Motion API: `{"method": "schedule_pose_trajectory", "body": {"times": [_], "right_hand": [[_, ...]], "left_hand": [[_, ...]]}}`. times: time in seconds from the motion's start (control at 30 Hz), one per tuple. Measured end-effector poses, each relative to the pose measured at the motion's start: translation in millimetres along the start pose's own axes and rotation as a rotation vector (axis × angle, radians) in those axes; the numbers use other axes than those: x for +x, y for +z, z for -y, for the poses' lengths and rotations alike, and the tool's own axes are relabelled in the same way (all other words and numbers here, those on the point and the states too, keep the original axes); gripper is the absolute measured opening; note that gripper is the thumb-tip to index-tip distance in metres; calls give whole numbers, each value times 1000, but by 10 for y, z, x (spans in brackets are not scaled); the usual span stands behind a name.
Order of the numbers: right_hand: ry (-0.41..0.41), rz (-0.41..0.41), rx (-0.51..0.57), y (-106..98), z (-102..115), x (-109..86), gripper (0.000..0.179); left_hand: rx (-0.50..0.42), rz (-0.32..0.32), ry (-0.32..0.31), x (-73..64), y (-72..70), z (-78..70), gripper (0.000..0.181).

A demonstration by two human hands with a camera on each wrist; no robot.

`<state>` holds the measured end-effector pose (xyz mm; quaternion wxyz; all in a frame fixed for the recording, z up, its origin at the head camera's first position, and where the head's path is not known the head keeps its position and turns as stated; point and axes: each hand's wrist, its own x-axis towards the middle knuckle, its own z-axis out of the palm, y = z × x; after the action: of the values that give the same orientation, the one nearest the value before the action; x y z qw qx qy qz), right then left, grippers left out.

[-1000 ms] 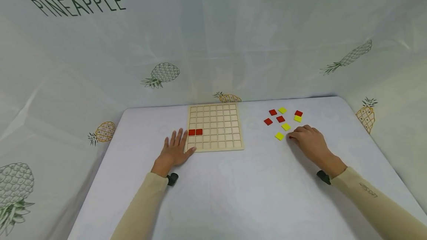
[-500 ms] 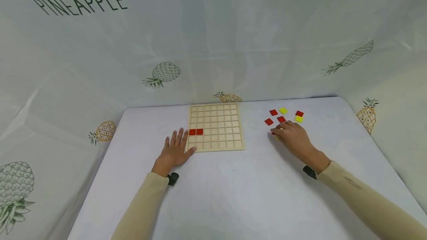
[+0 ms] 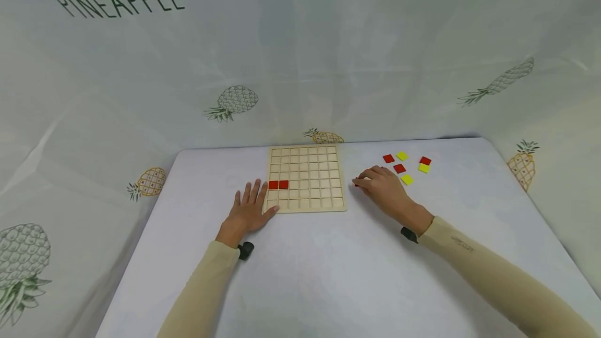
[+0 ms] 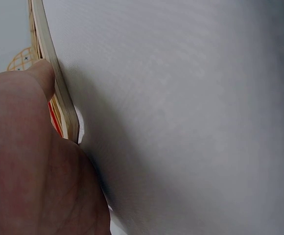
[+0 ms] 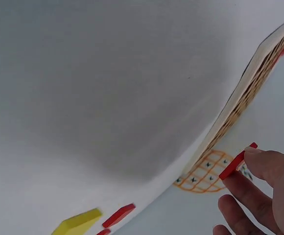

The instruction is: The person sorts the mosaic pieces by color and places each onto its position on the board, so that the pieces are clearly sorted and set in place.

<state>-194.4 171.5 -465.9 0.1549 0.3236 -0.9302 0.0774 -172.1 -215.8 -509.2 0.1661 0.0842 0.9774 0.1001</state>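
Between thumb and fingers my right hand (image 3: 387, 194) pinches a red square tile (image 5: 237, 164), just right of the board in the head view. The pale wooden grid board (image 3: 312, 203) lies flat, with two red tiles (image 3: 284, 184) side by side in cells at its left edge. My left hand (image 3: 245, 214) lies with fingers spread at the board's near left corner. Its thumb rests along the front edge, which the left wrist view shows close up. Part of the loose tiles is hidden behind my right hand.
Loose tiles lie at the back right, among them a red tile (image 3: 388, 158), a yellow tile (image 3: 407, 179) and a red tile (image 3: 424, 160) touching a yellow one (image 3: 424, 168). The white table (image 3: 300, 275) ends at a pineapple-print curtain (image 3: 394, 93) behind.
My right hand has moved left from the loose tiles toward the board, carrying the red tile. The left hand has stayed at the board's corner.
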Motion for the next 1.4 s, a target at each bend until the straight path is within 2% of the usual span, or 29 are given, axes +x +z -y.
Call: {"method": "schedule_pose_trajectory", "body": {"times": [0.47,0.7,1.07,1.27,1.4], "right_hand": [[-137,-48,-13,188,279,302,27],[-188,-38,-43,270,442,458,26],[-198,-24,-45,357,731,746,18],[-174,1,-7,414,837,886,15],[-161,14,7,451,886,966,14]], "left_hand": [[20,29,-3,0,-13,-24,91],[7,3,4,-21,-1,-40,90],[3,20,-8,-56,-42,-54,90],[-1,30,-20,-114,-135,-121,88],[-8,4,-10,-129,-157,-129,87]]}}
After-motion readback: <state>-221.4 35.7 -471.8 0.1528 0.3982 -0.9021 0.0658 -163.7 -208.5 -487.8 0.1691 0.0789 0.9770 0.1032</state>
